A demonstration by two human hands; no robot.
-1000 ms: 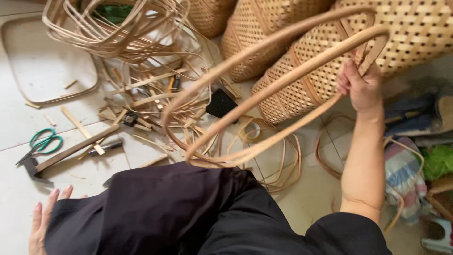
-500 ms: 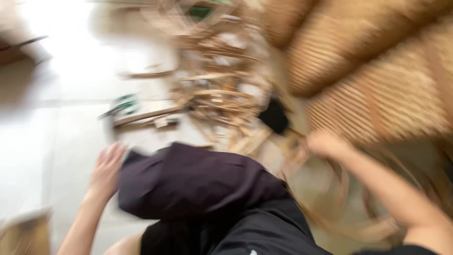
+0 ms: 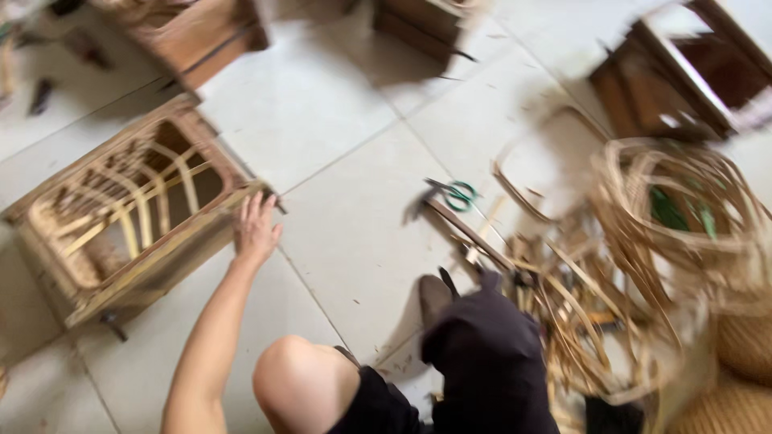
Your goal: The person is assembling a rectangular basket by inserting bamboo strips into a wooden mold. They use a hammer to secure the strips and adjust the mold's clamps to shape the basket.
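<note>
We're reaching the open left hand onto the half-woven rattan frame at left, not gripping yet; right hand out of view.

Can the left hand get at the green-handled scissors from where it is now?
Probably, with a sideways reach. The left hand rests on the edge of the wooden frame, and only bare floor tile lies between it and the green-handled scissors.

Bare left arm, hand unadorned; dark shorts, bare knee.
</note>
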